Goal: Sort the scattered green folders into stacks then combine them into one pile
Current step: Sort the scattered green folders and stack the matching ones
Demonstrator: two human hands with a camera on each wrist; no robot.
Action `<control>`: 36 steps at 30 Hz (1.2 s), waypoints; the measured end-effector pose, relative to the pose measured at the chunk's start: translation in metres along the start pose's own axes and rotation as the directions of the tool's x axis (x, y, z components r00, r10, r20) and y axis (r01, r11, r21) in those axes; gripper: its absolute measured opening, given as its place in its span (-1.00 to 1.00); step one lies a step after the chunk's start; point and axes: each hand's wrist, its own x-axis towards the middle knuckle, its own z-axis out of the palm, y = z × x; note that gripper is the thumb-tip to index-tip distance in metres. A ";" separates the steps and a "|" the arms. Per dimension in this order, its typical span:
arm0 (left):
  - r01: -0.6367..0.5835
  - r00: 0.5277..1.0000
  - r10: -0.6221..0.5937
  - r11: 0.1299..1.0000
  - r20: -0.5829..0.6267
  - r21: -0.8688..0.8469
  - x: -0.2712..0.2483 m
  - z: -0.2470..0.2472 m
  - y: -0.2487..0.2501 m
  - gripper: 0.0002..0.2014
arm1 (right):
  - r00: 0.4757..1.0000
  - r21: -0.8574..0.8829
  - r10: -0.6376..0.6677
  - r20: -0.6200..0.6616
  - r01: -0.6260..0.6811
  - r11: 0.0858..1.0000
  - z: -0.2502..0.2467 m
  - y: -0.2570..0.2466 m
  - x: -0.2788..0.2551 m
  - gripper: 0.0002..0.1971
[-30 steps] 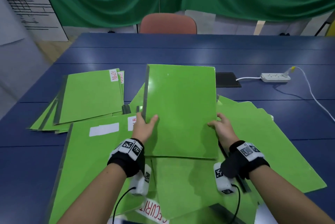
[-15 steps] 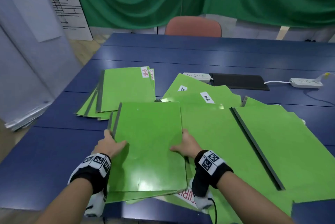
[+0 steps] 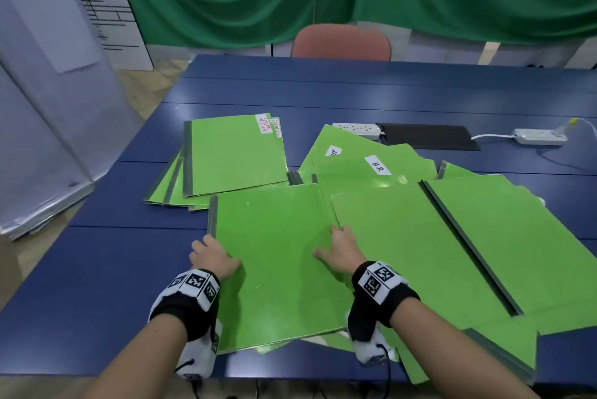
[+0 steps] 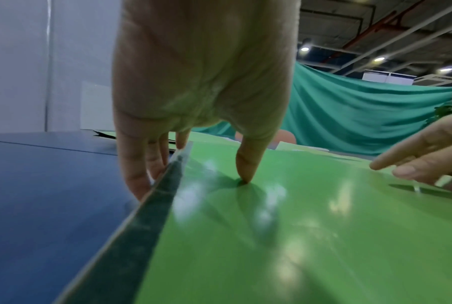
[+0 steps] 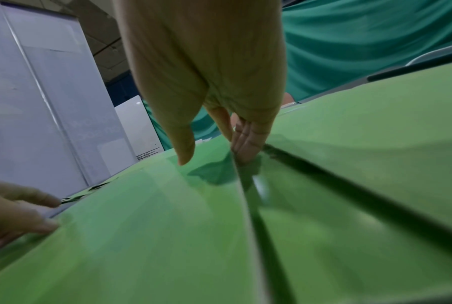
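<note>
Folders cover most of the dark blue table [image 3: 106, 269], and from where I stand the scene runs left to right like this. Farthest left lies a fanned stack of glossy green folders [image 3: 232, 156] with grey spines, its top one labelled ADMIN; it sits where it sat half a second ago. Nearer the person, the left hand [image 3: 211, 258] grips the grey-spined edge of the plain green folder [image 3: 274, 263]: the thumb [image 4: 247, 164] presses on the cover while the fingers [image 4: 136, 164] curl down over the spine toward the tabletop. A second ago this folder was held up, tilted off the table; now it lies flat on a few other green sheets at the near edge, much as half a second back, only nudged. The right hand [image 3: 339, 250] holds the folder's opposite edge, thumb [image 5: 184, 144] laid on the cover, fingers [image 5: 245, 142] tucked at the edge against the neighbouring large open green folder [image 3: 484, 243] with its dark centre strip. Beyond them a loose heap of green folders [image 3: 371, 163] carries a label reading H.R. Behind it rest a white power strip [image 3: 357, 130], a flat black pad [image 3: 426, 137], then a second white power strip [image 3: 539, 136] with its cable.
</note>
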 end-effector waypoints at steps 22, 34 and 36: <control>-0.523 0.807 0.463 0.849 0.366 0.077 -0.077 0.104 0.191 -0.18 | 0.908 -0.184 0.241 -0.343 -0.316 0.931 -0.150 0.203 -0.001 -0.65; -0.165 0.953 0.287 0.758 0.096 -0.631 -0.039 0.047 0.226 -0.08 | 0.919 -0.018 0.083 -0.386 -0.097 0.995 -0.165 0.184 0.042 -0.79; -0.138 0.951 0.286 0.727 0.114 -0.672 -0.028 0.025 0.220 -0.15 | 0.941 -0.043 0.011 -0.340 -0.027 0.999 -0.156 0.166 0.048 -0.78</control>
